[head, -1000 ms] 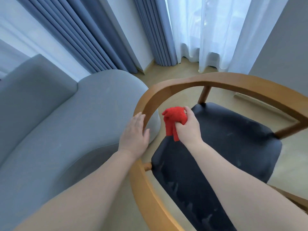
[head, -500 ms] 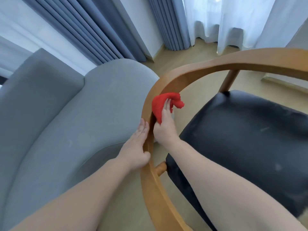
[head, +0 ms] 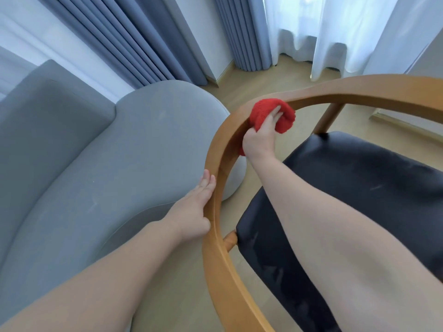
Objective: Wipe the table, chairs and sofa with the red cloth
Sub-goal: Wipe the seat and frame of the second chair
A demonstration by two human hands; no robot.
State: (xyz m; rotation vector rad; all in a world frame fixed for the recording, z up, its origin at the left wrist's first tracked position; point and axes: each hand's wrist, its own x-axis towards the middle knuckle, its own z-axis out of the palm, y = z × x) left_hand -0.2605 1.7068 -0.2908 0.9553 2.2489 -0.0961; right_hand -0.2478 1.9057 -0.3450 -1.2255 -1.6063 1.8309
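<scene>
The left hand (head: 194, 207) lies with straight fingers flat against the outer face of the chair's curved wooden rail (head: 215, 164), steadying it. Further along the same rail, the right hand (head: 260, 137) grips the bunched red cloth (head: 266, 109), fingers sunk into its folds, and presses it onto the inner side of the bend.

Judging by this, the work is at the chair (head: 242, 295), on its rail. The black seat (head: 359, 188) carries pale scuffs and streaks, so it probably still needs wiping, as does the long stretch of rail running off to the right. Nothing on the grey sofa (head: 96, 152) tells whether it has been wiped. The counter named in the task is out of view, so its state cannot be judged.

On the left the sofa fills the scene, its rounded end just beside the chair. Behind it hang blue-grey pleated curtains (head: 143, 39), with a second bunch further along. A light wooden floor (head: 251, 75) shows between and beneath the furniture. To the right are sheer white curtains (head: 335, 32) with daylight behind, then a plain wall (head: 431, 56) with a pale skirting strip at its foot.
</scene>
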